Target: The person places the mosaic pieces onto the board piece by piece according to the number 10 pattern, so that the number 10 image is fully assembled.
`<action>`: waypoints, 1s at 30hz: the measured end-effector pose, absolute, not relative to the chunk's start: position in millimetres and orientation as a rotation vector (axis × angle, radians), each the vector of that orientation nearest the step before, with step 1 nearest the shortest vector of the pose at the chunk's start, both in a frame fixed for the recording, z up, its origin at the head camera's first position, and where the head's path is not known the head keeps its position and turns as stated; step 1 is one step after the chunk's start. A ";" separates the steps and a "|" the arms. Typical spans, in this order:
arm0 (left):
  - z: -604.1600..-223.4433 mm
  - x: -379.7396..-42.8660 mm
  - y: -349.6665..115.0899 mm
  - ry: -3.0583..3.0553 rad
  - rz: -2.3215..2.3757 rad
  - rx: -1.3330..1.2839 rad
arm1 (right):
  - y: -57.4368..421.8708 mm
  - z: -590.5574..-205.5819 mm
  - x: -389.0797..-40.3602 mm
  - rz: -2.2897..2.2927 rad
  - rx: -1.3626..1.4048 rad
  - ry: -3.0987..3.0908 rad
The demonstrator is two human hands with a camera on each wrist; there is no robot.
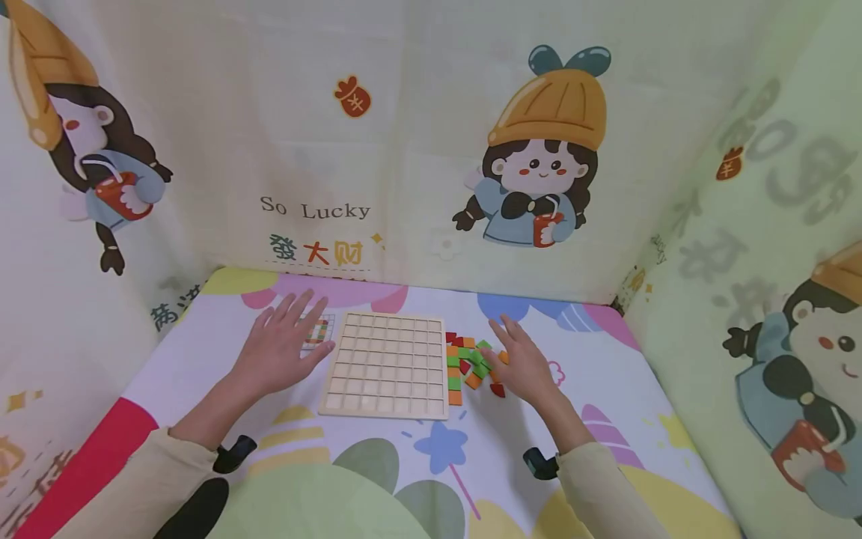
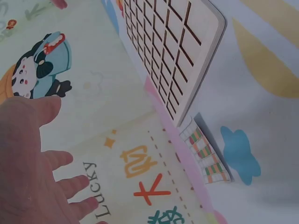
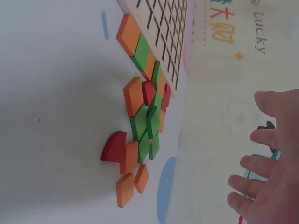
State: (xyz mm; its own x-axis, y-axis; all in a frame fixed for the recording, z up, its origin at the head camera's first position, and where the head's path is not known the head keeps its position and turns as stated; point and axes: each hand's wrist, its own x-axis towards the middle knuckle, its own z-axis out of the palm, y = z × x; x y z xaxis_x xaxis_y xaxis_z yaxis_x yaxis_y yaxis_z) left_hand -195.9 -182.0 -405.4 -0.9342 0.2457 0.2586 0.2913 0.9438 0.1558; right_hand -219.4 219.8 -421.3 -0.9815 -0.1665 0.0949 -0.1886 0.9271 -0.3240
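Note:
A square wooden grid board [image 1: 387, 367] with shallow compartments lies flat on the table, its cells bare. My left hand [image 1: 283, 344], fingers spread, is raised near the board's left side, overlapping a small pattern card [image 1: 323, 332] in the head view. That card [image 2: 205, 154] shows orange, green and red squares in the left wrist view. To the right of the board lies a loose heap of orange, green and red blocks [image 3: 145, 121], a few of them stacked. My right hand [image 1: 521, 363] hovers above the heap's right side with fingers extended, holding nothing.
The table carries a colourful printed cloth [image 1: 364, 494]. Printed fabric [image 1: 417, 150] hangs behind the table and along both sides. Several orange and green blocks [image 1: 454, 378] line the board's right edge. A red quarter-round block [image 3: 114, 147] lies at the heap's edge.

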 end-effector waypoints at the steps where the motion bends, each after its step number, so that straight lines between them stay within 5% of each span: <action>1: -405.4 -195.5 -181.7 -2.866 -0.291 -0.404 | 220.8 -420.9 -218.9 0.557 0.278 -3.019; 30: -414.4 -193.0 -190.6 -2.919 -0.727 -0.384 | 251.6 -442.2 -226.2 0.953 0.336 -2.918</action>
State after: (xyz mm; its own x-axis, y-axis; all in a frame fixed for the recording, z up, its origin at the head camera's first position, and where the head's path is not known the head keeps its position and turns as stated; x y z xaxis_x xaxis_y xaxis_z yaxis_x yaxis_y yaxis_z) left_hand -193.0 -190.6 -414.4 -0.9621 0.2173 0.1648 0.2692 0.8534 0.4464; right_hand -226.2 251.6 -442.2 -0.9749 -0.1892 0.1176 -0.2221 0.7858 -0.5772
